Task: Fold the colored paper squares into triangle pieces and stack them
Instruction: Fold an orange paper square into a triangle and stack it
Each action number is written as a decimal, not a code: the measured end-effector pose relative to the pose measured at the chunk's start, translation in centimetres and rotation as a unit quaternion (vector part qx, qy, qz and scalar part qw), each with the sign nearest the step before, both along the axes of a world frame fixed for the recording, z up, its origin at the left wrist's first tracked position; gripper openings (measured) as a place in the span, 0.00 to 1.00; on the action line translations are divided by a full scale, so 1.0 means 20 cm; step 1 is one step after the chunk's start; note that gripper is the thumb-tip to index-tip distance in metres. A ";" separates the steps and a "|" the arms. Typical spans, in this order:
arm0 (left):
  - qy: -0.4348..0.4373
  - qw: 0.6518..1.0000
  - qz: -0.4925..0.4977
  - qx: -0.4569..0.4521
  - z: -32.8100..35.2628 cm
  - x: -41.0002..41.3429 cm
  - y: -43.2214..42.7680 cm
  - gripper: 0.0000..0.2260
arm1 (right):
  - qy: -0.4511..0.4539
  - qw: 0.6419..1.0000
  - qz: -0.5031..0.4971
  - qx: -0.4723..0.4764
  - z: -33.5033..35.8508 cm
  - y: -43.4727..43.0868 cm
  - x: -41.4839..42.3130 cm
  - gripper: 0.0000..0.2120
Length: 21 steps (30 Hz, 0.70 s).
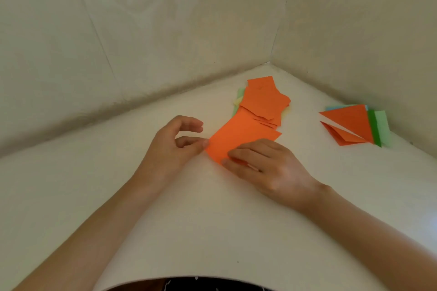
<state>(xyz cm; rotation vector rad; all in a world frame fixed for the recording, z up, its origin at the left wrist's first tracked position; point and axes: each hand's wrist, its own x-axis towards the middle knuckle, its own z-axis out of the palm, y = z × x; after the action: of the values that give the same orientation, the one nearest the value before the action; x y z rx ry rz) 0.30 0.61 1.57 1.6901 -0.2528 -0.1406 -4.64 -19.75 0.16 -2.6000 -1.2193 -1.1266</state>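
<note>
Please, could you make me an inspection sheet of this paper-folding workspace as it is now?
Surface: white table, set into a corner.
Job's things: orange square under the hands; pile of unfolded squares behind it; stack of folded triangles at far right.
Clutter: nothing seen.
Grippers: left hand pinches the square's left corner; right hand holds its near corner.
Cables: nothing seen.
Surroundings: pale walls meeting behind.

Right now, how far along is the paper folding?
Done: folded triangles stacked at the right. In hand: left hand and right hand hold one orange square, not yet folded. Left: the pile of unfolded squares behind it.
</note>
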 end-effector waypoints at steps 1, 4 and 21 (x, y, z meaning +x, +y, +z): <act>-0.026 0.999 -0.012 0.042 -0.01 -0.01 0.00 0.12 | 0.023 1.000 0.000 -0.006 -0.01 -0.01 0.00 0.14; -0.084 0.989 -0.013 0.122 -0.03 -0.01 -0.01 0.14 | 0.101 0.995 0.000 -0.020 -0.03 -0.02 0.02 0.12; -0.124 0.973 0.006 0.197 -0.05 -0.01 -0.02 0.10 | 0.256 0.962 0.001 0.093 -0.02 -0.05 0.01 0.13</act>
<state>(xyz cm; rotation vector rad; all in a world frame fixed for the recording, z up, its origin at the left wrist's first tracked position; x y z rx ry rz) 0.15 0.13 0.55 2.1073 -0.4214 0.0337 -4.53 -20.69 -0.28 -2.5092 -0.9456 -0.4784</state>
